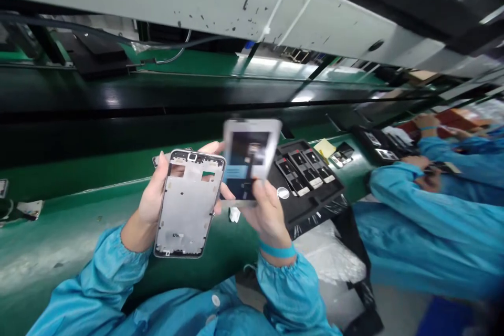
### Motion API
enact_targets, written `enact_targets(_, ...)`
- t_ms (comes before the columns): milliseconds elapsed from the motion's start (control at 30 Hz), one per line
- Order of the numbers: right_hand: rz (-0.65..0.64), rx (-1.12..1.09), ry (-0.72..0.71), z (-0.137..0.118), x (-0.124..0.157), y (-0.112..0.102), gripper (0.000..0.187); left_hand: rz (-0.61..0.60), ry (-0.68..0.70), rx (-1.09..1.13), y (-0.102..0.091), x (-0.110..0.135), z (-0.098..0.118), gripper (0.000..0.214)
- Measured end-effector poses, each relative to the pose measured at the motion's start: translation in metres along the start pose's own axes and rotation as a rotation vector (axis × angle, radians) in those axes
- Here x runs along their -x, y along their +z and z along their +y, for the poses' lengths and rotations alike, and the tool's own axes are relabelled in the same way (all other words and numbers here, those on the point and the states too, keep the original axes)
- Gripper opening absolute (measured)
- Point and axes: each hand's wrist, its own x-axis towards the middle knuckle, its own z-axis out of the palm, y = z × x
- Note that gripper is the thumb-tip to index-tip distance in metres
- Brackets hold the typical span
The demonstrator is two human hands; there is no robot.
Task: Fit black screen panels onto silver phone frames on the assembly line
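My left hand (151, 200) is wrapped round a silver phone frame (189, 205), held upright with its bare inner side facing me. My right hand (266, 214) grips a second flat part (249, 160), grey-edged with a dark panel, blurred by motion, just right of the frame and slightly above it. The two parts nearly touch at their edges. Both arms wear blue sleeves, and a blue band sits on my right wrist.
A black tray (311, 191) of small phone parts lies to the right on the green bench (59, 231). A yellow note (325, 148) sits behind it. A dark conveyor (157, 100) runs across the back. Co-workers in blue sleeves (417, 194) work at the right.
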Motion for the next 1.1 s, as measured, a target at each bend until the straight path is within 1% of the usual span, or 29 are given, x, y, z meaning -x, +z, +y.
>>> enact_targets(67,0.097,-0.077,0.066,-0.004,0.014,-0.007,0.070,0.012,0.083,-0.007,0.007,0.002,0.000,0.074)
enact_targets(133,0.154,-0.103,0.115,-0.006,0.027,-0.019,0.076,0.009,0.122,0.000,0.013,0.005,0.001,0.070)
enact_targets(200,0.162,-0.091,0.108,-0.008,0.040,-0.030,0.077,-0.015,0.132,0.020,0.017,0.008,0.002,0.071)
enact_targets(233,0.152,-0.079,0.083,-0.009,0.046,-0.034,0.075,-0.029,0.138,0.031,0.018,0.010,0.002,0.072)
enact_targets(300,0.100,-0.036,-0.002,-0.014,0.055,-0.039,0.069,-0.040,0.142,0.040,0.020,0.011,0.000,0.073)
enact_targets(367,0.006,0.068,-0.093,-0.021,0.057,-0.038,0.065,0.013,0.176,0.012,0.020,0.008,-0.002,0.074)
enact_targets(467,-0.172,0.319,-0.224,-0.029,0.045,-0.031,0.071,0.199,0.325,-0.100,0.010,-0.007,-0.007,0.070)
enact_targets(533,-0.246,0.448,-0.283,-0.027,0.033,-0.027,0.073,0.327,0.419,-0.165,-0.002,-0.019,-0.009,0.065)
enact_targets(600,-0.283,0.507,-0.288,-0.022,0.025,-0.026,0.071,0.400,0.452,-0.197,-0.014,-0.027,-0.008,0.063)
enact_targets(667,-0.307,0.535,-0.294,-0.018,0.023,-0.030,0.069,0.422,0.465,-0.212,-0.022,-0.029,-0.005,0.062)
enact_targets(733,-0.331,0.574,-0.326,-0.018,0.024,-0.036,0.067,0.422,0.484,-0.223,-0.024,-0.027,0.000,0.060)
enact_targets(867,-0.375,0.655,-0.388,-0.024,0.027,-0.041,0.064,0.414,0.522,-0.241,-0.021,-0.021,0.006,0.052)
enact_targets(1100,-0.450,0.695,-0.389,-0.026,0.019,-0.038,0.063,0.435,0.509,-0.241,-0.020,-0.022,0.004,0.044)
